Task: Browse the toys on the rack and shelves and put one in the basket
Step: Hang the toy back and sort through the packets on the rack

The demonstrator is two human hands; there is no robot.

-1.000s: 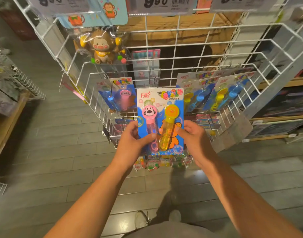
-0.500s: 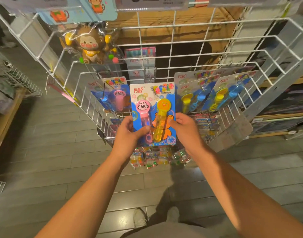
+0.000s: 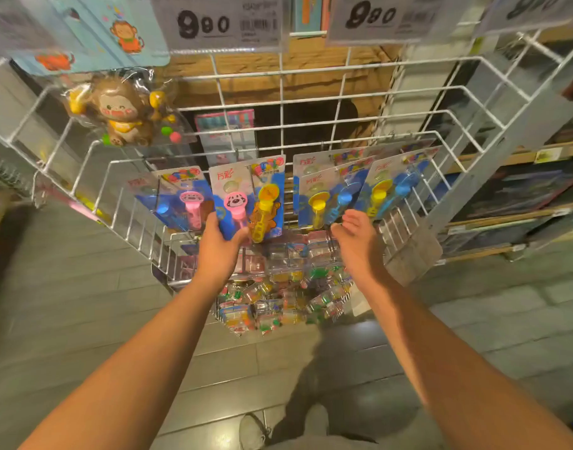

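Note:
A blue carded toy pack (image 3: 249, 193) with a pink dog wand and a yellow wand stands among the packs in the white wire rack (image 3: 343, 102). My left hand (image 3: 218, 248) grips its lower left corner, thumb across the front. My right hand (image 3: 356, 241) is off the pack, fingers loosely curled and holding nothing, just below the neighbouring packs with yellow and blue wands (image 3: 330, 193). Another pink-wand pack (image 3: 181, 199) hangs to the left.
A bagged brown monkey toy (image 3: 122, 112) hangs at upper left under price tags (image 3: 220, 22) reading 980. Small clear boxes of colourful toys (image 3: 278, 293) fill the lower rack tier. Wooden shelves (image 3: 512, 216) stand at right. Grey tiled floor lies below, my shoe (image 3: 252, 430) on it.
The pack has moved up and away from me into the row of hanging packs. My right hand has let go of it; my left hand still holds it.

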